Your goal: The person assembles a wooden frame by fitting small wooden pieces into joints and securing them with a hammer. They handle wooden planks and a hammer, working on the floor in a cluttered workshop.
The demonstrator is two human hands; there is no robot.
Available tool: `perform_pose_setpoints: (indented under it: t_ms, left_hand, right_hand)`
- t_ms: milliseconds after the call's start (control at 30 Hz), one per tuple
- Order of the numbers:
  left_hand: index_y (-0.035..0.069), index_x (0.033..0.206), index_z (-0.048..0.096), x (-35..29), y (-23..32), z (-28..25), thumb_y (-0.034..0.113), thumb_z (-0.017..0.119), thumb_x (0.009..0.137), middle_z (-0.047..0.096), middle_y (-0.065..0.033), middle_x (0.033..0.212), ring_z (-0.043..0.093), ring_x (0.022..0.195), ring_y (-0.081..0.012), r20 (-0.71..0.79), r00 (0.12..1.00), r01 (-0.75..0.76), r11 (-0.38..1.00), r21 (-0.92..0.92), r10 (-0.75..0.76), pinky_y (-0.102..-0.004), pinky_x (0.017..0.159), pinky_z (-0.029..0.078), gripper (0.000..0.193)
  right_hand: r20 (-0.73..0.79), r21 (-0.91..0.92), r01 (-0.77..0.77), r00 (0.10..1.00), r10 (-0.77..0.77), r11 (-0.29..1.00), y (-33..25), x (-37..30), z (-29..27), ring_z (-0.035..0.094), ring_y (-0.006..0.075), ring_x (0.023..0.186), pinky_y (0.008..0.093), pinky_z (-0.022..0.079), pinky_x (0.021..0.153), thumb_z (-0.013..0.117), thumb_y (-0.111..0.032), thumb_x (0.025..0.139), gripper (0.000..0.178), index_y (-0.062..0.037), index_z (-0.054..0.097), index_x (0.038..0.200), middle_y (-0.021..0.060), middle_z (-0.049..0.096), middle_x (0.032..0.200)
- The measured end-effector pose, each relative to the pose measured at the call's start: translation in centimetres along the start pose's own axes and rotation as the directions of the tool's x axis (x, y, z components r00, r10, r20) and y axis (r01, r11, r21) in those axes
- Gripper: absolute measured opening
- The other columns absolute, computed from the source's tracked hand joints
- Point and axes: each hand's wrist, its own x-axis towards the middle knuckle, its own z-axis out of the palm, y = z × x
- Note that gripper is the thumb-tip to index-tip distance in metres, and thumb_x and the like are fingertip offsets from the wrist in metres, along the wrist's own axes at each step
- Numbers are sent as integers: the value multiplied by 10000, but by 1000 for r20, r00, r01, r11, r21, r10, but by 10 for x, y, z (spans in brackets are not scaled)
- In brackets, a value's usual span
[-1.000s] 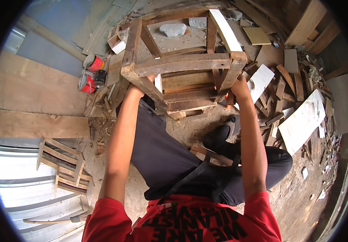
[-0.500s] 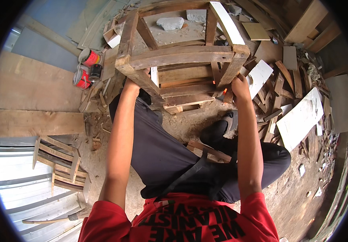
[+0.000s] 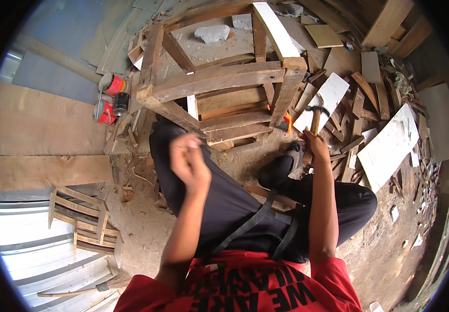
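Note:
In front of me stands a rough wooden furniture frame (image 3: 219, 80), made of legs joined by rails, with a white strip on its upper right rail. My right hand (image 3: 315, 145) is wrapped round the wooden handle of a hammer (image 3: 316, 118), whose dark head points away from me, just right of the frame. Over my thigh, near the frame's lower left leg, my left hand (image 3: 189, 164) is raised and apart from the wood. Its fingers are smeared by motion, so whether they hold anything is unclear.
An orange-handled tool (image 3: 288, 124) lies beside the frame's right leg. Wood offcuts and white boards (image 3: 389, 148) are heaped at the right. Paint cans (image 3: 112, 84) stand at the left, near slatted wooden pieces (image 3: 81, 210). Stone blocks (image 3: 212, 34) lie beyond the frame.
My left hand has let go of the frame and drawn back toward my lap. My right hand has left the frame's right side and now grips the hammer. The frame appears slightly farther left.

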Motion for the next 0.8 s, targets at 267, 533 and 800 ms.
perform_pose_setpoints:
  t_ms: [267,533,800]
  left_hand:
    - [-9,1159,600,54,-13,99,127,642,882,614,-198,1174,548,1160,-391,481,875,-308,834,458,58,-479,1016,399,312]
    - [7,1325,526,99,-93,136,383,694,834,523,-284,1345,470,1270,-438,784,610,-486,729,483,-113,-502,1077,353,641]
    - [66,1431,432,93,-99,138,290,827,699,567,-189,1306,479,1280,-358,838,531,-505,746,433,-127,-471,1101,319,862]
  right_hand:
    - [77,171,4,997,-18,985,-18,-53,10,461,84,497,250,416,449,564,-346,1011,370,-3,564,1148,30,592,770]
    - [259,543,-120,965,-30,831,-10,-65,25,484,84,534,212,450,433,456,-308,1057,397,-158,385,1418,36,565,829]
    - [377,532,-159,924,-64,832,-32,-78,20,388,70,442,240,399,394,446,-252,1057,535,-173,234,1542,39,540,772]
